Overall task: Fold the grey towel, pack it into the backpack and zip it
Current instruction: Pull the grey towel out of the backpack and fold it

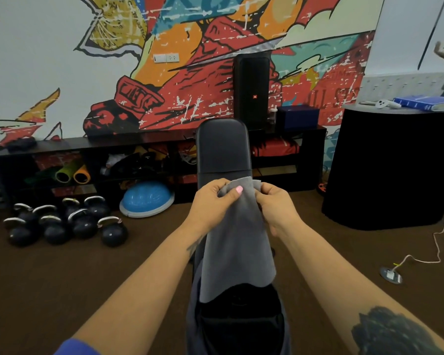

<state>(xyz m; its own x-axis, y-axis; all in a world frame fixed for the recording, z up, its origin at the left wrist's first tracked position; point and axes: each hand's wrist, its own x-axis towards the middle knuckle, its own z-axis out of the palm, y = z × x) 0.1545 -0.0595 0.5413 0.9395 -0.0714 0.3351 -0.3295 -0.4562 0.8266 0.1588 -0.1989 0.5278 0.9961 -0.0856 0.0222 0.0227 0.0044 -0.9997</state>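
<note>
place: gym | signs: kettlebells (62, 221), padded bench (222, 147), balance dome (146, 198)

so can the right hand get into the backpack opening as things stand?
Probably not yet. The right hand and left hand both pinch the top edge of the grey cloth towel, which hangs over the open dark backpack on the black padded bench.
</note>
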